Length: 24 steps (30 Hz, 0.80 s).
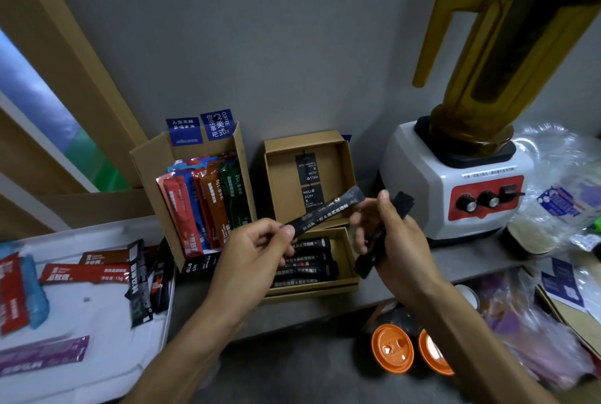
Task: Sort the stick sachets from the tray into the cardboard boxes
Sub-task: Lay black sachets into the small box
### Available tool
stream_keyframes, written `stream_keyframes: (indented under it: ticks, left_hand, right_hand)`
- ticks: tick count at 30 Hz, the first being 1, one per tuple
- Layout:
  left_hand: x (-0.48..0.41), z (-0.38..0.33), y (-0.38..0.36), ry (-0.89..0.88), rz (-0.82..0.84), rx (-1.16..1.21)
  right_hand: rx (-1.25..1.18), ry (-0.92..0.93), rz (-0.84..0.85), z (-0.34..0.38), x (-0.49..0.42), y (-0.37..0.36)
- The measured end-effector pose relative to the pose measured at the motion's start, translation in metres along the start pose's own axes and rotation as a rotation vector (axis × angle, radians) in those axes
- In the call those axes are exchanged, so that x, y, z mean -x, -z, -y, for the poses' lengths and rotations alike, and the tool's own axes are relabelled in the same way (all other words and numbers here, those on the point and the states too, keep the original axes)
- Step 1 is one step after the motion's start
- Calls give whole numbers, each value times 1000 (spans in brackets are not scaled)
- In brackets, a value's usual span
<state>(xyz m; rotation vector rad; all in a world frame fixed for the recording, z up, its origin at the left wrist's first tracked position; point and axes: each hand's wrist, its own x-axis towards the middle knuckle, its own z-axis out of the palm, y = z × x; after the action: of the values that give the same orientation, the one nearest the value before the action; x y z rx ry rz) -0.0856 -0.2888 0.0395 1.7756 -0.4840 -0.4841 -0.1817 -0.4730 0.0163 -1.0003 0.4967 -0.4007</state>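
Above box (310, 293), left hand (257, 250) (pinching sachet (328, 208)).

A single wide-angle view from the person's head looks forward and down, close over the surface (292, 314). The wall (292, 45) fills the upper frame; the tray (97, 312) is cut off at lower left.

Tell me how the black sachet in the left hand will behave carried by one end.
Probably fairly stiff: the black sachet runs straight out from the left hand, which pinches one end. Likely light, since a fingertip pinch holds it. Flat, so it should not roll.
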Motion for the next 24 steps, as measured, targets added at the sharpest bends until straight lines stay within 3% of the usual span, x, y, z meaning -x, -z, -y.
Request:
stream_keyframes:
  ticks: [4, 8, 11, 15, 18, 24]
  left_hand:
    - [3, 3, -9, -19, 18, -41]
    - [4, 5, -13, -45, 7, -212]
    - [1, -5, -5, -176, -89, -270]
    - [-9, -28, -7, -319, 76, -257]
    - [-16, -33, -9, -370, 196, -307]
    - [-18, -26, 5, -242, 165, 25]
  right_hand:
    - [270, 53, 84, -6, 10, -11]
    - [368, 138, -9, -5, 12, -17]
    - [531, 182, -21, -4, 10, -17]
    - [775, 212, 185, -7, 11, -19]
    - [801, 221, 270, -10, 14, -22]
    - [727, 186, 287, -3, 15, -13]
